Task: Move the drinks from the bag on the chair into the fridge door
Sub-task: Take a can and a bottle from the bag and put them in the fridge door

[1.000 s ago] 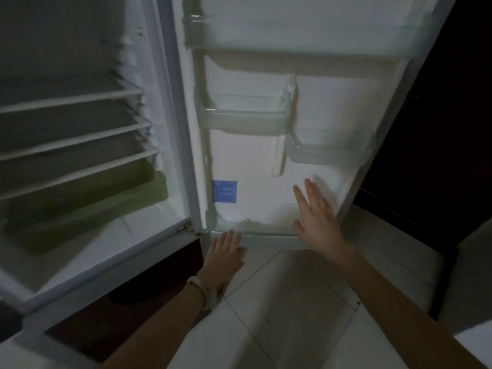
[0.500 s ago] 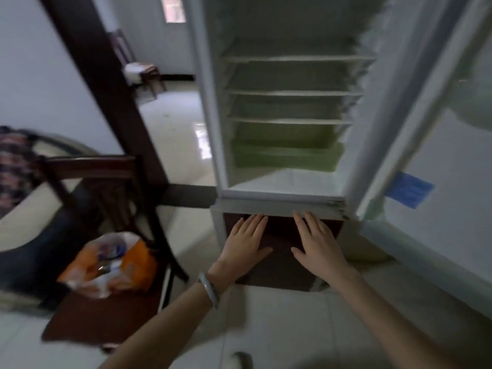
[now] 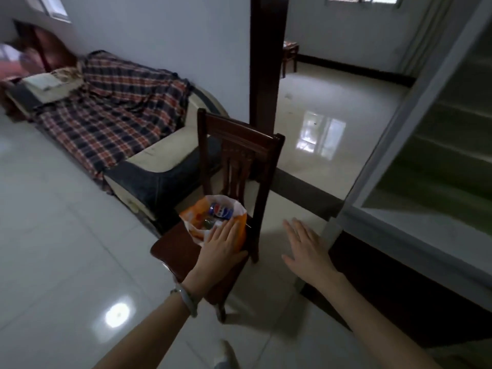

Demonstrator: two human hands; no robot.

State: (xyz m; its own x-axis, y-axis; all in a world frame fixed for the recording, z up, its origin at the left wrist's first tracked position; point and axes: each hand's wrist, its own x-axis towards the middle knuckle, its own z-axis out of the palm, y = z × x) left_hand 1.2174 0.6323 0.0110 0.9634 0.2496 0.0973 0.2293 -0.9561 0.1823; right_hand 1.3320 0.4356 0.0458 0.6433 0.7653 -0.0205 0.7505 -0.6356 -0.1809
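An orange and white plastic bag [image 3: 192, 218] stands open on the seat of a dark wooden chair [image 3: 173, 253]. Inside it lies a blue Pepsi can [image 3: 220, 210], with other drinks below that are hard to make out. My left hand [image 3: 222, 245] is spread flat over the bag's near rim, fingers apart, holding nothing. My right hand [image 3: 306, 247] hovers open to the right of the chair, above the floor. The open fridge [image 3: 431, 166] fills the right edge; its door is out of view.
A sofa [image 3: 159, 155] with a plaid blanket [image 3: 114, 113] stands behind and left of the chair. A dark wooden post [image 3: 266, 62] rises behind the chair back. Glossy tiled floor [image 3: 66, 235] spreads left and ahead into another room.
The view has swung left from the fridge door past the fridge body to the chair. Both hands moved with it; my left hand now rests over the bag.
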